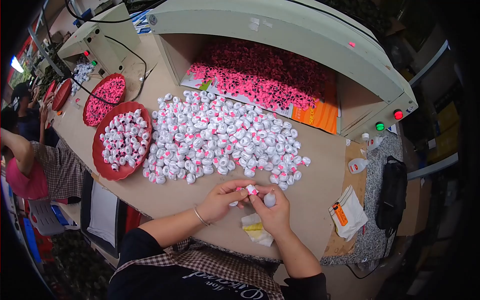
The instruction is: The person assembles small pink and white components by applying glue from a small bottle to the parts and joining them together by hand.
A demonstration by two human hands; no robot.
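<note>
A red tray (pixel 121 141) of white-and-pink pieces sits at nine o'clock on the counter (pixel 320 165). The left hand (pixel 220 199) and right hand (pixel 270 210) meet at six o'clock, both pinching one small white-and-pink piece (pixel 251 189), just below the big pile (pixel 222 137) at centre.

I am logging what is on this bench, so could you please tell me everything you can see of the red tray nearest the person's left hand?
The red tray is round and shallow with a raised rim, and looks like plastic. It lies flat on the tan table, left of the big heap of white pieces, which appears to reach its right rim. It holds a loose layer of similar small white pieces with pink spots. A second red tray, with pink pieces, sits just behind it. No hand touches it.
</note>
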